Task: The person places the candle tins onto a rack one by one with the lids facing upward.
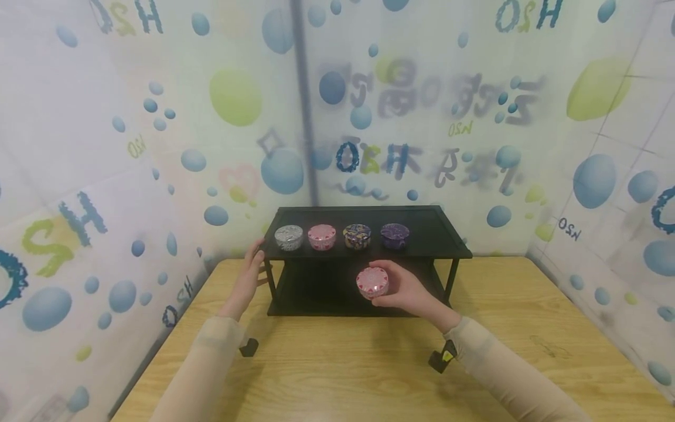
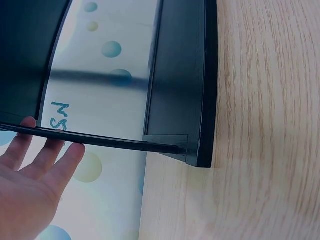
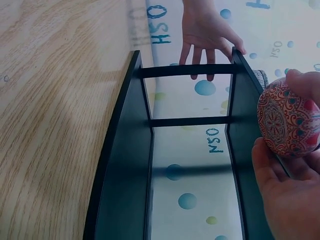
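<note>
My right hand (image 1: 403,288) grips a small round tin (image 1: 372,282) with a pink and red lid, in front of the black two-tier rack (image 1: 364,216). In the right wrist view the tin's patterned red and orange side (image 3: 280,120) shows between thumb and fingers. My left hand (image 1: 248,284) rests at the rack's left end. Its fingers are extended and touch the left post (image 2: 100,140) in the left wrist view. On the upper shelf stand a silver tin (image 1: 289,238), a pink tin (image 1: 321,237), a dark multicoloured tin (image 1: 357,237) and a purple tin (image 1: 395,235), in a row.
The rack stands toward the back of a wooden table (image 1: 337,375). Its lower shelf (image 1: 316,293) lies below the held tin. A patterned curtain (image 1: 237,146) surrounds the table's back and sides. Small dark devices (image 1: 249,347) hang at both wrists.
</note>
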Motion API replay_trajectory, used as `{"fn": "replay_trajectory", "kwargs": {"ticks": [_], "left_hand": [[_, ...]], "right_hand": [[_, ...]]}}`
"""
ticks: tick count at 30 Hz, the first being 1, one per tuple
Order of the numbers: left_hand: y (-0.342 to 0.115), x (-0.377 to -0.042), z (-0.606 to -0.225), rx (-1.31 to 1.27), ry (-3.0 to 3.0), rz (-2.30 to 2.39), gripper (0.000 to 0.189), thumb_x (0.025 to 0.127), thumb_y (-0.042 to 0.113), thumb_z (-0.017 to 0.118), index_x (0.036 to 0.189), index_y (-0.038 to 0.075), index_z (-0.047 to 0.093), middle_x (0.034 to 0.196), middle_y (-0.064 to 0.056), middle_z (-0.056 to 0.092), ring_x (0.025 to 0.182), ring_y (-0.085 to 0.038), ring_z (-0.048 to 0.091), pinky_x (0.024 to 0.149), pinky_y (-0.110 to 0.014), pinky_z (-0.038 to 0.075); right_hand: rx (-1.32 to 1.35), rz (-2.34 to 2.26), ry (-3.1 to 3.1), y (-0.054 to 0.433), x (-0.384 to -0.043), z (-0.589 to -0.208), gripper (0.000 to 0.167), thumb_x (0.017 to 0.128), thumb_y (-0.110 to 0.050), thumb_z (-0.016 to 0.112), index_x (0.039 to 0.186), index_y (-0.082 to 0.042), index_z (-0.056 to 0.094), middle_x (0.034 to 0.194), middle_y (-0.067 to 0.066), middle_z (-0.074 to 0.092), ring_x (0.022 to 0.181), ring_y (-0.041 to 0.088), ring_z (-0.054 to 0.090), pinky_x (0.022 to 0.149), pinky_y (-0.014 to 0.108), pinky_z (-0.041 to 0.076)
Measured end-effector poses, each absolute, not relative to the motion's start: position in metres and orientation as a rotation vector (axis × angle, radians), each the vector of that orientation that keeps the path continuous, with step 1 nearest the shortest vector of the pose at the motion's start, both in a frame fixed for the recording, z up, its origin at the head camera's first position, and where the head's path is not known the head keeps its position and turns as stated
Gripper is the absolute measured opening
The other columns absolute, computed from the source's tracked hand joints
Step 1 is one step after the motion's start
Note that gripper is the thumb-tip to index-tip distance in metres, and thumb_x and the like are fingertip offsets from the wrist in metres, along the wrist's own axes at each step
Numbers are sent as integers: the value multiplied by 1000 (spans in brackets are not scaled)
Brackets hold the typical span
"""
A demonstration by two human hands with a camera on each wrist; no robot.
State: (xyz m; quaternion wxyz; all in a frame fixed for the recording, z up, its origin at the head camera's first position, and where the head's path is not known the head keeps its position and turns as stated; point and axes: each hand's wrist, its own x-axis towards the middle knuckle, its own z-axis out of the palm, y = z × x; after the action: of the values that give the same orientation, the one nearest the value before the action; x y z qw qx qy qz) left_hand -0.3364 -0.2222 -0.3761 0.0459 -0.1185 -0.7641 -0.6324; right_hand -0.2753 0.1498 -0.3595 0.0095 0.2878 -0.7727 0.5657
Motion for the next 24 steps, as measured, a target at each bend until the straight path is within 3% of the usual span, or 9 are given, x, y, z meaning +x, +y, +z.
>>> {"fn": "replay_trajectory", "kwargs": {"ticks": [11,24], "left_hand": [[-221,-334,-375,-380,-2325,-1933,56,106,34,31,155,17,11,159,-19,2,132,-56,26,103,-67,30],[-222,-336,-376,-396,-2322,-1926,57,106,35,31,156,16,10,159,-19,1,132,-56,26,103,-67,30]], "right_hand": [[871,1722,-2443,157,-284,-369,71,72,6,80,136,1,47,127,19,55,113,32,54,87,28,52],[908,1739,-2387,163,-294,-380,72,72,-1,83,135,-4,49,127,15,56,112,29,55,86,30,54]]}}
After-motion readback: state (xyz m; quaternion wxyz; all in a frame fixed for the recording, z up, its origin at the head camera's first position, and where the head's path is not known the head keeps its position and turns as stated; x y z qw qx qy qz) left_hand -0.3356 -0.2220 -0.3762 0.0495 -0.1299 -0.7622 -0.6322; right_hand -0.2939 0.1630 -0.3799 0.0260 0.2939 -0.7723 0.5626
